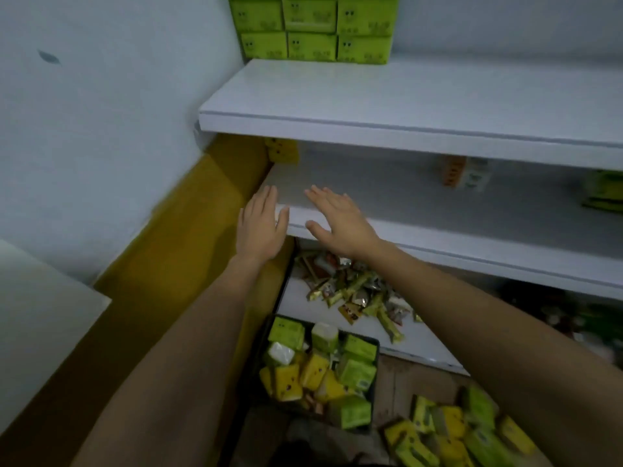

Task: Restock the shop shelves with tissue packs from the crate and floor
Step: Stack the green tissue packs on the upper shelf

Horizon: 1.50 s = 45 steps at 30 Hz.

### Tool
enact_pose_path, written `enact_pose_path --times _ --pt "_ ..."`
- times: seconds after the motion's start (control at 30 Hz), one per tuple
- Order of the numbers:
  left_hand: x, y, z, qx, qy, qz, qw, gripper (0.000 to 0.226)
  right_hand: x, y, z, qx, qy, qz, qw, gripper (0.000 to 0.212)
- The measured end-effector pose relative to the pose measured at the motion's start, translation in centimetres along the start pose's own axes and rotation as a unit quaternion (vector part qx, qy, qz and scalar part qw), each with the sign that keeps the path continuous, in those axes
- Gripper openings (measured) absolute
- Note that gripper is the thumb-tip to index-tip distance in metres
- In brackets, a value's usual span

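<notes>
My left hand (260,227) and my right hand (340,220) are both stretched out flat, fingers straight, at the front left edge of the middle white shelf (472,230). Neither holds anything. Yellow tissue packs (281,150) stand at the back left corner of that shelf. Green tissue packs (312,26) are stacked at the back of the upper shelf (404,96). Below my arms a dark crate (375,375) holds mixed green and yellow tissue packs (313,365). More packs (455,433) lie heaped on the floor at the lower right.
A yellow side panel (188,237) runs along the shelving's left end beside a pale wall. Small snack sachets (357,291) are scattered on the lowest shelf. An orange-and-white box (465,173) and a green pack (603,190) sit further right on the middle shelf.
</notes>
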State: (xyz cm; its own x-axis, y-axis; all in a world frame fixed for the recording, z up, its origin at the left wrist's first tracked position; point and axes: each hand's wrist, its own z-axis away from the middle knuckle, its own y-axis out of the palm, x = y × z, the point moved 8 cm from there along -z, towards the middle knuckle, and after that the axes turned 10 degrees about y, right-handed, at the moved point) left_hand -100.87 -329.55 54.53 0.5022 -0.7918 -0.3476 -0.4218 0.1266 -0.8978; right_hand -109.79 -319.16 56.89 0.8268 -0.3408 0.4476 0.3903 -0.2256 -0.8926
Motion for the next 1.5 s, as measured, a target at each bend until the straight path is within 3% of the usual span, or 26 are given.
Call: enact_pose_path --times 0.23,0.33,0.47,0.6,0.73,0.97,1.07,1.13,1.17,1.2,1.27,1.33,1.5 --pt "3.1 12.3 8.5 0.158 -0.082 0.057 0.982 0.055 -7.2 12.0 5.8 0.106 0.086 -0.035 0.99 0.056" --pt "3.7 18.4 10.6 0.211 -0.081 0.079 0.971 0.054 -11.6 17.7 8.4 0.126 0.15 -0.071 0.978 0.057" --pt "4.7 28.8 15.2 0.302 -0.065 0.092 0.947 0.056 -17.9 28.3 13.9 0.191 0.268 -0.112 0.938 0.057" --pt "5.5 39.3 21.4 0.342 -0.086 0.129 0.927 0.08 -24.5 39.1 19.8 0.229 0.364 -0.123 0.894 0.056" --pt "7.2 49.0 29.3 0.423 -0.13 0.162 0.882 0.053 -29.5 48.0 24.1 0.258 0.435 -0.136 0.852 0.056" --pt "8.9 59.8 37.0 0.509 -0.174 0.188 0.822 0.049 -35.3 57.4 25.6 0.271 0.479 -0.123 0.826 0.059" --pt "8.5 60.6 36.8 0.433 -0.255 0.296 0.812 0.032 -36.3 59.0 26.5 0.272 0.521 -0.154 0.794 0.06" --pt "10.1 62.2 36.3 0.355 -0.134 0.279 0.882 0.026 -35.9 59.1 27.0 0.258 0.549 -0.192 0.772 0.059" --pt "10.0 62.5 36.9 0.332 -0.153 0.311 0.877 0.019 -35.5 58.8 27.2 0.243 0.559 -0.205 0.766 0.058" --pt "8.6 63.0 38.0 0.363 -0.248 0.435 0.786 0.031 -35.0 58.2 27.3 0.227 0.568 -0.214 0.761 0.057" --pt "8.6 60.1 38.0 0.329 -0.368 0.374 0.785 0.06 -33.5 56.5 27.7 0.2 0.579 -0.237 0.754 0.055" --pt "7.7 58.4 38.5 0.362 -0.415 0.368 0.749 0.058 -31.5 54.4 28.0 0.185 0.581 -0.267 0.746 0.056" --pt "6.5 48.3 32.9 0.292 -0.398 0.366 0.789 0.039 -25.4 45.5 27.1 0.152 0.56 -0.296 0.759 0.06"
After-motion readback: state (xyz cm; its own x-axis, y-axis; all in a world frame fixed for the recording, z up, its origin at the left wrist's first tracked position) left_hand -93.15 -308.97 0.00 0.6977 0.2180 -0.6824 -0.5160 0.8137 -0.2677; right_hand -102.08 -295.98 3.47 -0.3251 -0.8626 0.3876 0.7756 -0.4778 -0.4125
